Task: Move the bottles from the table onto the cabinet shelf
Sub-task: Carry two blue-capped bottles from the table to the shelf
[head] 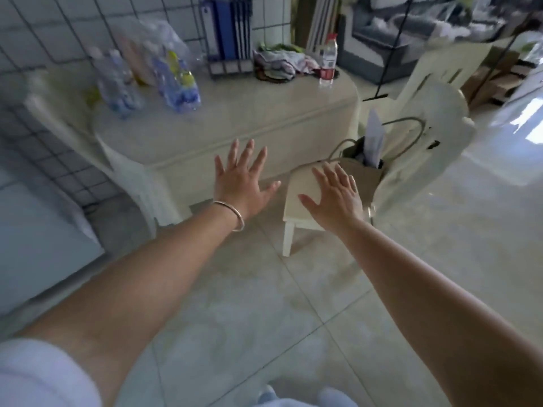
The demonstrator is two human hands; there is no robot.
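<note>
Several clear plastic bottles with blue labels [117,83] stand blurred at the far left of the cream table [235,124], and a taller group with yellow and blue wrapping [179,80] stands beside them. One bottle with a red cap and red label [328,58] stands alone near the table's far right edge. My left hand [244,177], a bangle on its wrist, is stretched out with fingers spread in front of the table's near edge, holding nothing. My right hand [338,195] is spread flat above a small stool, also empty. No cabinet shelf is plainly seen.
A small cream stool [302,198] stands in front of the table with a paper bag [361,168] on it. A cream chair [426,113] is at the right. Blue folders in a rack [226,33] and a pile of cloth [279,63] sit at the table's back. The floor is tiled.
</note>
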